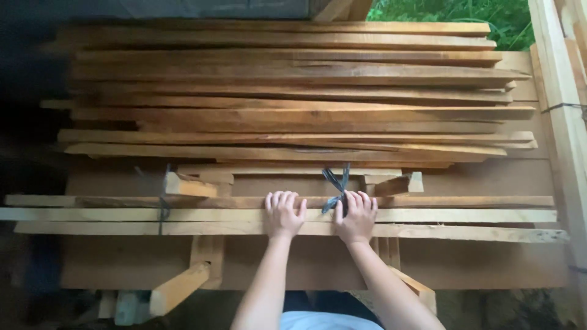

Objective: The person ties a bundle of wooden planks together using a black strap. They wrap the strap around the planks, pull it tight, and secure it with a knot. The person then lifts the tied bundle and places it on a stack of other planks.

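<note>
Head view: three long pale wooden slats (183, 215) are being pressed flat, long axis running left-right.
Left hand (284, 214): grip spread wide, nothing being held.
Right hand (356, 217): open, nearer the dark strap (335, 186).

- One camera only, worn on my head, looking steeply down past my forearms.
- It faces forward over the flat brown wooden bench (489, 263), close enough that my two hands sit low in the middle.
- The far top edge reaches green grass (452, 15).
- No second view overlaps it.
</note>
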